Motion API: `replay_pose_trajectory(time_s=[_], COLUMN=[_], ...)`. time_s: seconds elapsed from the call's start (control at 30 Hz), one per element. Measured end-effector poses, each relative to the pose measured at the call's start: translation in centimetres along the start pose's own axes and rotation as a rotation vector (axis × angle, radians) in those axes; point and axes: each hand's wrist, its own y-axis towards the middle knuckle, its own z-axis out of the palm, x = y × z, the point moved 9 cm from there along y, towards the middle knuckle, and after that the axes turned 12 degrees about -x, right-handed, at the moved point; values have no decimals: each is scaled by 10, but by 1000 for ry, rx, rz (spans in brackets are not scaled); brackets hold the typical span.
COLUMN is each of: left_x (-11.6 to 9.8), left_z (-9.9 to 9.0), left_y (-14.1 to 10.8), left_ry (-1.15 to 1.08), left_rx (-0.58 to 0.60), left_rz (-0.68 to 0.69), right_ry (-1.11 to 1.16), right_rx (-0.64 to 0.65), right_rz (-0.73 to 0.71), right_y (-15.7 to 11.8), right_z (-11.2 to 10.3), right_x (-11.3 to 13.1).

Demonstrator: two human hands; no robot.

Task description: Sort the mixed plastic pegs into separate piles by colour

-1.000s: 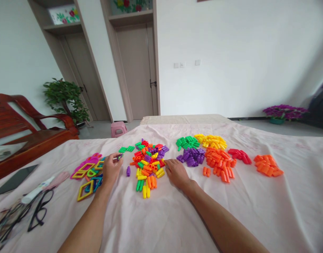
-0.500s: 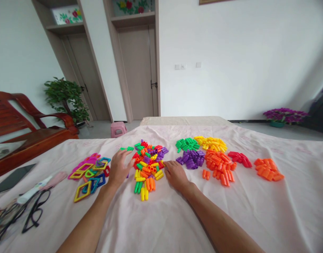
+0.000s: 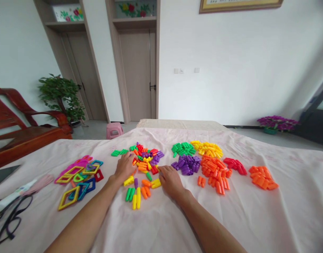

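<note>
A mixed pile of coloured plastic pieces (image 3: pixel 144 166) lies between my hands on the pale cloth. My left hand (image 3: pixel 125 166) touches its left side, fingers bent over the pieces; what its fingertips grip is too small to make out. At the right edge, my right hand (image 3: pixel 170 178) rests with its fingertips against red and yellow pieces, and their hold is unclear. Green pieces (image 3: pixel 130 194) and yellow pieces (image 3: pixel 136 199) lie apart at the near side. Sorted by colour to the right are a green heap (image 3: pixel 183 149), a purple heap (image 3: pixel 186 164) and a yellow heap (image 3: pixel 207 149).
Orange pieces (image 3: pixel 215 170), red pieces (image 3: pixel 234 165) and another orange group (image 3: pixel 263 177) lie farther right. On the left are coloured frame shapes (image 3: pixel 69 198), black glasses (image 3: pixel 13 221) and a white tube (image 3: pixel 13 196). A pink stool (image 3: pixel 114 130) stands beyond the cloth (image 3: pixel 156 232).
My left hand has come down onto the pile's left side. The near pieces are more spread out, and more green ones show beyond my left hand. The view has shifted slightly.
</note>
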Motion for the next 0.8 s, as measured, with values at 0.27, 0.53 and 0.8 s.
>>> replay_pose_trajectory(time_s=[0.27, 0.53, 0.8], left_x=[71, 50, -2], left_z=[-11, 4, 36], left_y=[22, 50, 37], left_ry=[-371, -394, -103], left_rx=[-156, -24, 195], left_rz=[-244, -206, -37], right_ry=[15, 46, 34], right_rx=[-4, -1, 24], right_rz=[13, 31, 48], right_y=[3, 5, 5], right_z=[2, 3, 2], right_x=[-5, -8, -7])
